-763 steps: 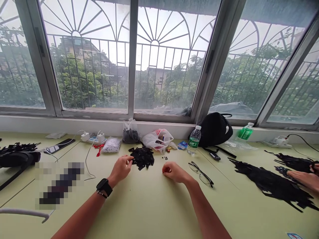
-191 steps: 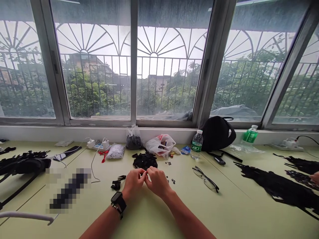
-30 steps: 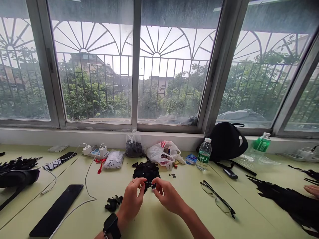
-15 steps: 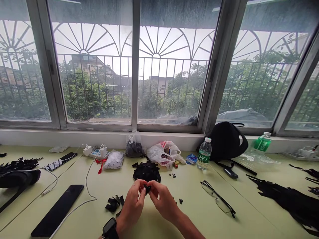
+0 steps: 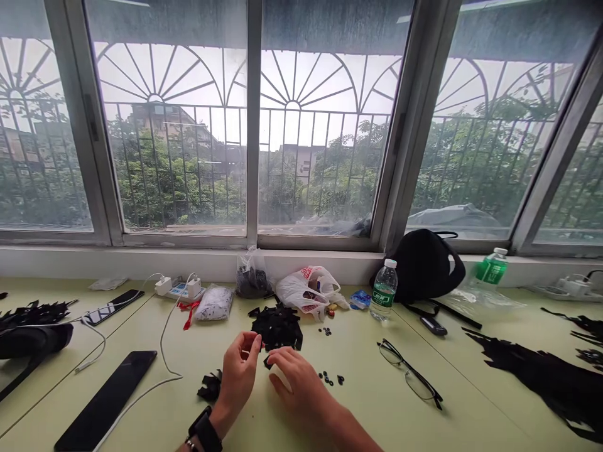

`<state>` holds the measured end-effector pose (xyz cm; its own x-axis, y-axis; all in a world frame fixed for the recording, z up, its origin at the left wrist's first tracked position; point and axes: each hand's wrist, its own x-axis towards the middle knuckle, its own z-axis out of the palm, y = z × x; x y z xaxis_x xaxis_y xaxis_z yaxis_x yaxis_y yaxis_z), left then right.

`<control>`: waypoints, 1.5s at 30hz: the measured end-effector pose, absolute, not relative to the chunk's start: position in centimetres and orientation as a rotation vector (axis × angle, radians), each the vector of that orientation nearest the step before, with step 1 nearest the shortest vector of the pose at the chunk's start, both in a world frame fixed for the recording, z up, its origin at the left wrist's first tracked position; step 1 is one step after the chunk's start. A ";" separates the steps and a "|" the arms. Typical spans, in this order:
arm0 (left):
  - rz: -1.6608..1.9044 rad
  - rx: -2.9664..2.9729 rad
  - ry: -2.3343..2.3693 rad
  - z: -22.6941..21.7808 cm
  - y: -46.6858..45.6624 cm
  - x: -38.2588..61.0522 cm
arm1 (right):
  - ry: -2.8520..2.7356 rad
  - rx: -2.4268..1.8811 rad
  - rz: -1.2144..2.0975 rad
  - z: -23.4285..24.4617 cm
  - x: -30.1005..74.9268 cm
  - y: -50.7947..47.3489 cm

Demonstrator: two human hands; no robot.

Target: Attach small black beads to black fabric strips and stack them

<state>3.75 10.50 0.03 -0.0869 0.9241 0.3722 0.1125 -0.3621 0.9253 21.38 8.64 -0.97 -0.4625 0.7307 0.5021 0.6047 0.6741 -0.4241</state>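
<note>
My left hand (image 5: 238, 375), with a black watch (image 5: 205, 430) on its wrist, hovers over the green table (image 5: 282, 433) with its fingers curled in and thumb near the fingertips; I cannot make out what it holds. My right hand (image 5: 298, 380) is just beside it, pinching a small black piece (image 5: 268, 362) at its fingertips. A pile of black pieces (image 5: 277, 326) lies just beyond both hands. Several tiny dark beads (image 5: 330, 378) lie right of my right hand. A small clump of black pieces (image 5: 210, 386) sits left of my left hand.
Glasses (image 5: 409, 376) lie to the right, with a water bottle (image 5: 383, 295), black bag (image 5: 426, 263) and green bottle (image 5: 490, 269) behind. Plastic bags (image 5: 308, 289) sit by the sill. A dark phone (image 5: 106, 402) and charger cables (image 5: 164, 351) lie left. Black strips (image 5: 541, 370) cover the right side.
My hands have drawn slightly apart and dropped toward the table. The black piece that both pinched half a second ago is now at my right hand's fingertips.
</note>
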 end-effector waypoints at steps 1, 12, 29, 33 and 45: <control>1.530 1.497 1.142 0.1 10.5 3.7 | -2.283 -1.001 0.206 -1.1 21.4 8.7; 1.362 1.757 1.173 0.5 9.8 3.9 | -2.107 -1.156 0.056 1.6 21.9 8.2; 1.152 2.283 1.267 0.4 8.1 4.3 | -2.236 -1.274 -0.201 0.1 21.4 8.2; 1.103 2.301 1.241 0.4 8.1 4.2 | -2.279 -1.306 -0.238 -0.3 21.2 8.1; 1.033 2.019 1.021 0.7 8.4 4.0 | -2.302 -1.404 -0.207 -1.0 21.1 8.0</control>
<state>4.04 8.39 0.65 0.3884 0.8504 0.3549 0.3451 -0.4913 0.7997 21.09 8.04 -1.00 -0.3917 0.8101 0.4363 0.8749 0.4748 -0.0960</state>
